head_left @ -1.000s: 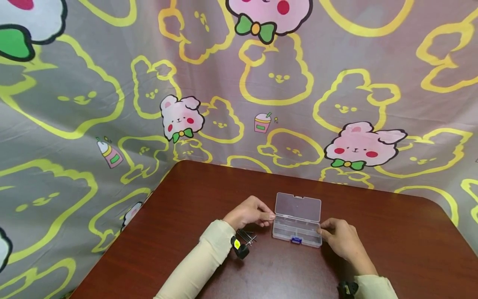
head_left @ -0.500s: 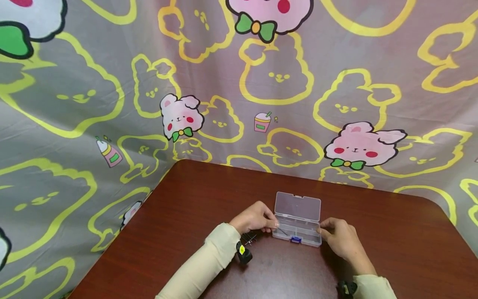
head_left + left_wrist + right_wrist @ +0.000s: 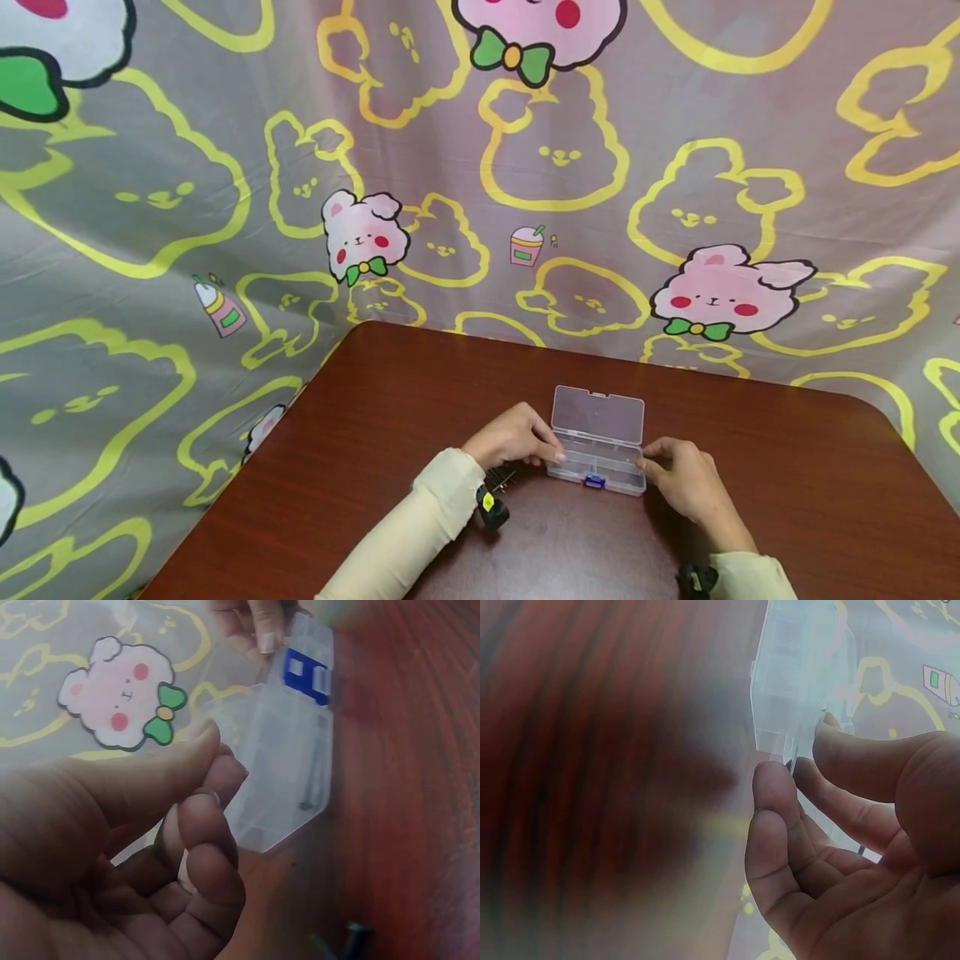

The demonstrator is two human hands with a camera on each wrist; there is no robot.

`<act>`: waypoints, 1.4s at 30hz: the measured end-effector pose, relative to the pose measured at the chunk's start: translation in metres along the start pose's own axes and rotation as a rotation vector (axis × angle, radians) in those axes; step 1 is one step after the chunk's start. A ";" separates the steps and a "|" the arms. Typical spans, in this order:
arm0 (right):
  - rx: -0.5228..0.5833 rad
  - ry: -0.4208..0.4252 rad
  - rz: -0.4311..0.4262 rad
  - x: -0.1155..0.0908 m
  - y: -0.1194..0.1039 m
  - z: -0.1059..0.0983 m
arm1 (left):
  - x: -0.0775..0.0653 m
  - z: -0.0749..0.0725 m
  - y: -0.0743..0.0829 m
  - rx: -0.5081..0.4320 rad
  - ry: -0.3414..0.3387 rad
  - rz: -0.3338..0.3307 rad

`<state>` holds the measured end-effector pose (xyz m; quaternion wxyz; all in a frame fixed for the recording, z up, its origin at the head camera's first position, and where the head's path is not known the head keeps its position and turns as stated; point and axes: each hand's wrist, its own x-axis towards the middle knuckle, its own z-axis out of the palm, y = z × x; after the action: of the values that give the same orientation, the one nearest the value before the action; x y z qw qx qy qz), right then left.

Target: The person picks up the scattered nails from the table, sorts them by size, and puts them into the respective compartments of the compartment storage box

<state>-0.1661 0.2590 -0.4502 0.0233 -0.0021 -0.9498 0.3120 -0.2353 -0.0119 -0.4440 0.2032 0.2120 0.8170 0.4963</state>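
Note:
A clear plastic compartment box [image 3: 617, 479] stands on the table with its transparent lid [image 3: 598, 415] raised and a blue latch [image 3: 594, 481] at its front. Over the box's left end is my left hand [image 3: 517, 437], thumb and fingertips close together, with nothing visible between them. One thin dark screw [image 3: 309, 787] shows inside the box in the left wrist view. My right hand [image 3: 686, 479] pinches the box's right end between thumb and fingers. Several loose screws [image 3: 501, 477] lie on the table beside my left wrist, partly hidden by it.
The dark red-brown wooden table [image 3: 420, 375] spreads around the box. A patterned cloth [image 3: 450, 150] with cartoon rabbits hangs behind the table and along its left side. Dark straps [image 3: 491, 507] carry the wrist cameras.
My left hand has moved right from the box's left edge to over its compartments. The thin screw visible at its fingertips half a second ago no longer shows there. My right hand stays put.

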 end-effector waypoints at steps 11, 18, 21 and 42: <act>0.006 -0.012 0.010 0.000 0.000 0.000 | -0.022 -0.020 -0.004 -0.020 0.063 0.011; 0.051 -0.027 0.045 0.000 0.000 0.000 | -0.038 -0.023 -0.009 -0.056 0.078 -0.018; 0.101 -0.045 0.068 0.001 -0.002 0.001 | -0.045 -0.026 -0.012 -0.076 0.077 -0.035; 0.247 -0.074 0.171 0.003 0.000 -0.002 | -0.080 -0.040 -0.039 -0.168 0.086 -0.095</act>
<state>-0.1693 0.2608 -0.4483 -0.0384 -0.0687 -0.9008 0.4270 -0.1968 -0.1010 -0.4517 0.2084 0.1336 0.7896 0.5614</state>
